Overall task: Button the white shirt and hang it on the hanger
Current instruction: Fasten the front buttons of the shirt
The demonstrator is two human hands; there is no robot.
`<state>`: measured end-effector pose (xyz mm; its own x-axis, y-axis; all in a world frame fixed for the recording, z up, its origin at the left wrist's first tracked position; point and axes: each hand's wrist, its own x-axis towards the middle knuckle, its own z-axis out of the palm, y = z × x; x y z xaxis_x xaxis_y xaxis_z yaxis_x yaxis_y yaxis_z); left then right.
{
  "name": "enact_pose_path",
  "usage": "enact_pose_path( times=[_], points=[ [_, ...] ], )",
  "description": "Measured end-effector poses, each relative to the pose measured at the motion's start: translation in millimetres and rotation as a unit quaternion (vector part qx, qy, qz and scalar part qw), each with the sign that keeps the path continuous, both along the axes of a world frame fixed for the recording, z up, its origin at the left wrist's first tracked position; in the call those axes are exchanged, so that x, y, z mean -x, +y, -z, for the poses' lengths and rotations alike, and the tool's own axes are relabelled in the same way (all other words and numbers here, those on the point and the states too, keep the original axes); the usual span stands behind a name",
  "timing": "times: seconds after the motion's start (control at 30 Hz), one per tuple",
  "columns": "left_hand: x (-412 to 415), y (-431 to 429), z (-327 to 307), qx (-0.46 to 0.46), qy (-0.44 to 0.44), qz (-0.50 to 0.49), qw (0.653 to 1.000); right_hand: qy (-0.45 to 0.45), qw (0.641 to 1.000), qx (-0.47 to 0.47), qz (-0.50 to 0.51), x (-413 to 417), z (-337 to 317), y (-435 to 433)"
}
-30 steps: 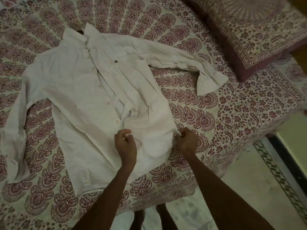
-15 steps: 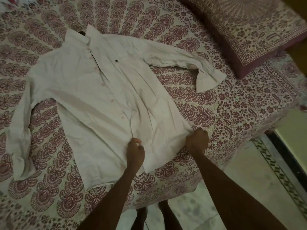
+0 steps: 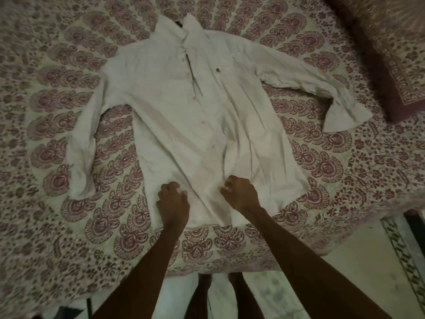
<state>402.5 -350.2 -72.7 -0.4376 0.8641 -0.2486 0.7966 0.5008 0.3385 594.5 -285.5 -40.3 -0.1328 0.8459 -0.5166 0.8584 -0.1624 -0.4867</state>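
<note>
The patterned bedspread [image 3: 69,226] gives me a flat place to work. The white shirt [image 3: 165,107] lies spread on it front up, with the collar far from me, the sleeves flung out to each side and the hem at the near edge, within reach. My left hand [image 3: 173,199] and right hand [image 3: 240,193] sit slightly apart at the hem. Each has its fingers curled into one front panel, I judge to line up the edges for buttoning. The cloth is thin and creased, and it gapes below the collar. Small pale buttons [image 3: 203,122] run up the middle. I see no hanger.
</note>
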Motion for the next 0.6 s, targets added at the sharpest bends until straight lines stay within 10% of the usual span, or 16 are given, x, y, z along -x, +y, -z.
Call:
enact_pose_path(
  times=[0.2,0.6],
  points=[
    [45.4,-64.2,6.8,0.008,-0.019,0.321,0.947,-0.083,0.987,-0.026,-0.133,35.0,7.8,-23.5],
    [96.6,-78.2,-2.9,0.033,0.005,0.292,0.956,-0.148,0.965,-0.022,-0.214,53.3,30.4,-50.2]
  ],
)
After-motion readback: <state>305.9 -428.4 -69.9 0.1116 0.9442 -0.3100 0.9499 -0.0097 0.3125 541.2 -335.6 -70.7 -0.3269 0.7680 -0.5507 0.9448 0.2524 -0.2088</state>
